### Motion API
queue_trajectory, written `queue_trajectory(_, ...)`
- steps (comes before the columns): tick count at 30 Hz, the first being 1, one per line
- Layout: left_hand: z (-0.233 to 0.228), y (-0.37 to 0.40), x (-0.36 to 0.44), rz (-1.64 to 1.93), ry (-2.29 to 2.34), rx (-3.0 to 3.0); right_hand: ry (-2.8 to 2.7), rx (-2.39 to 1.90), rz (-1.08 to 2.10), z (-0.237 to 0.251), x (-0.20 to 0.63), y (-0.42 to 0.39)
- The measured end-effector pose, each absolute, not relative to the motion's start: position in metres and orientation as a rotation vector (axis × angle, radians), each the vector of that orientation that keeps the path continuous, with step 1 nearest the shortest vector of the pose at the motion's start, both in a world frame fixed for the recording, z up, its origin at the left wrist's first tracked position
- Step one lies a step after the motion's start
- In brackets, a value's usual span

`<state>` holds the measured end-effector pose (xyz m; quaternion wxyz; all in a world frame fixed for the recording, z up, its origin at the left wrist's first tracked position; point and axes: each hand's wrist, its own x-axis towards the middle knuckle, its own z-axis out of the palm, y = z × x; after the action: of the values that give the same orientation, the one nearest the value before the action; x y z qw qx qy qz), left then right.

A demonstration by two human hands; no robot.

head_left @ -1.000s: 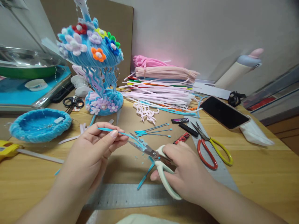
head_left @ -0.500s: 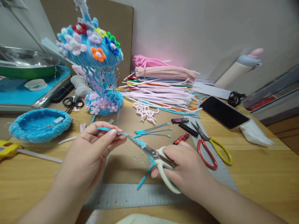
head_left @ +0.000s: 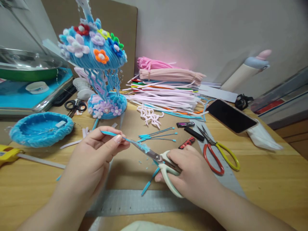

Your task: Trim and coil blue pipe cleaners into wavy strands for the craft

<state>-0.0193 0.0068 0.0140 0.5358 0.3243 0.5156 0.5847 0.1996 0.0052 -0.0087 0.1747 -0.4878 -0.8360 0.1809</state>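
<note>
My left hand (head_left: 103, 150) pinches a blue pipe cleaner (head_left: 112, 134) between thumb and fingertips. Closed round the pale green handles of a pair of scissors (head_left: 154, 155) is my right hand (head_left: 186, 173). The blades point left and meet the pipe cleaner just past my left fingertips. Light blue fuzz (head_left: 143, 147) clings along the blades, and small trimmings are scattered on the brown board (head_left: 127, 179) below. Several trimmed blue stems (head_left: 158, 134) with fluffy ends lie beyond the scissors. Another blue piece (head_left: 149, 183) lies partly under the scissors.
Pliers (head_left: 214, 150) with red and yellow handles and a phone (head_left: 232, 115) lie at right. Pipe cleaner bundles (head_left: 168, 77) are stacked at the back. A flowered blue ornament (head_left: 96, 57) stands left of them, near a blue fuzzy bowl (head_left: 42, 128) and a yellow glue gun (head_left: 9, 154).
Both hands have shifted only slightly. The blue strip that hung below the scissors' pivot now shows less, and the blades are still at the pipe cleaner.
</note>
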Motion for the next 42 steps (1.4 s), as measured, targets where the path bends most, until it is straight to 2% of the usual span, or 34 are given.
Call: queue_trajectory(42, 0.013, 0.001, -0.001, 1.275, 1.181, 0.655, -2.383, -1.407, 0.513, -0.004, 0.197, 0.003)
